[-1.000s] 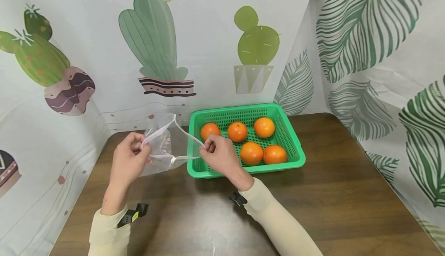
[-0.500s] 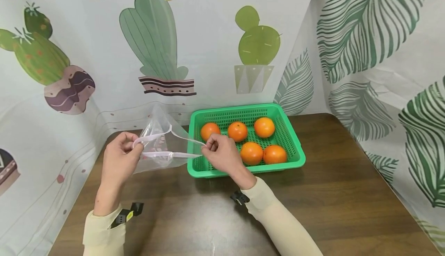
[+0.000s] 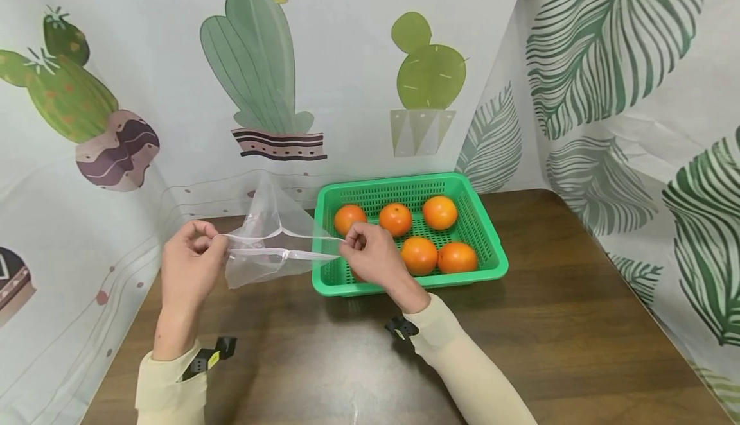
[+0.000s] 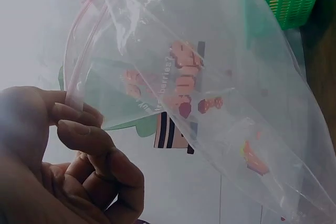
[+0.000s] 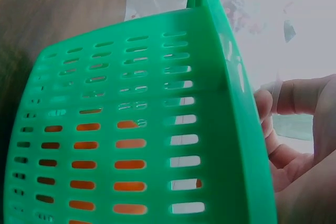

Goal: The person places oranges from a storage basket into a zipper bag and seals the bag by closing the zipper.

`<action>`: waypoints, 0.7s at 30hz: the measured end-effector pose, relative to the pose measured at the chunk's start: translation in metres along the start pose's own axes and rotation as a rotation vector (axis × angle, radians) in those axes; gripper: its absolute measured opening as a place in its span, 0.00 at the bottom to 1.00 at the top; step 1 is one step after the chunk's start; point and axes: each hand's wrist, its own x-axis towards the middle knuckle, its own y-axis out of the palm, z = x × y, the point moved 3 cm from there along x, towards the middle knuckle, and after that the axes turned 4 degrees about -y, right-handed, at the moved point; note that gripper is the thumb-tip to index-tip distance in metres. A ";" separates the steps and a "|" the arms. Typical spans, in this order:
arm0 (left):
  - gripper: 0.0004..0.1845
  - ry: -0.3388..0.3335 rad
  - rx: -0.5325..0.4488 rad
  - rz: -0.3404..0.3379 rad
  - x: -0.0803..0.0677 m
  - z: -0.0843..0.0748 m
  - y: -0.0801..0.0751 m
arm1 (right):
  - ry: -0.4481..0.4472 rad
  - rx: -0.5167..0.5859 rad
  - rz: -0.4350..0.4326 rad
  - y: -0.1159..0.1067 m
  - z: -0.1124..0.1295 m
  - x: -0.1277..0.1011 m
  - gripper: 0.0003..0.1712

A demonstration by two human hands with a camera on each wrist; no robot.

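A clear plastic zip bag [image 3: 254, 271] with a pale pink strip along its mouth is stretched between both hands. My left hand [image 3: 187, 264] pinches the left end of the mouth between thumb and fingers. At the other end, my right hand [image 3: 376, 255] pinches the bag, over the left part of the green basket [image 3: 498, 269]. The mouth shows a narrow gap between its two edges. In the left wrist view, pink printed letters and small pictures mark the bag [image 4: 252, 77]. The right wrist view has my right hand [image 5: 299, 124] just beyond the basket rim [image 5: 239, 93].
Several round orange fruits, one of them an orange fruit [image 3: 439, 212] at the back right, lie in the slotted basket. One is mostly hidden behind my right hand. The brown wooden table [image 3: 578, 322] meets a wall cloth [image 3: 347, 59] printed with cacti and leaves.
My left hand has moved left, drawing the bag's mouth out straighter and narrower. My right hand has shifted slightly right, keeping its pinch. Basket and fruits stay put.
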 end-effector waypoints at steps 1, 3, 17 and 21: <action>0.05 0.006 -0.005 0.003 0.000 0.000 0.000 | 0.003 0.003 0.004 0.000 0.000 0.000 0.09; 0.05 0.023 -0.017 0.017 0.000 0.000 0.000 | 0.004 0.011 0.011 0.000 0.000 0.000 0.09; 0.06 0.212 -0.051 0.204 -0.007 -0.010 0.017 | -0.012 0.052 0.058 0.001 0.003 0.000 0.09; 0.06 0.230 -0.044 0.204 -0.009 -0.010 0.021 | -0.020 0.047 0.061 0.002 0.003 -0.001 0.09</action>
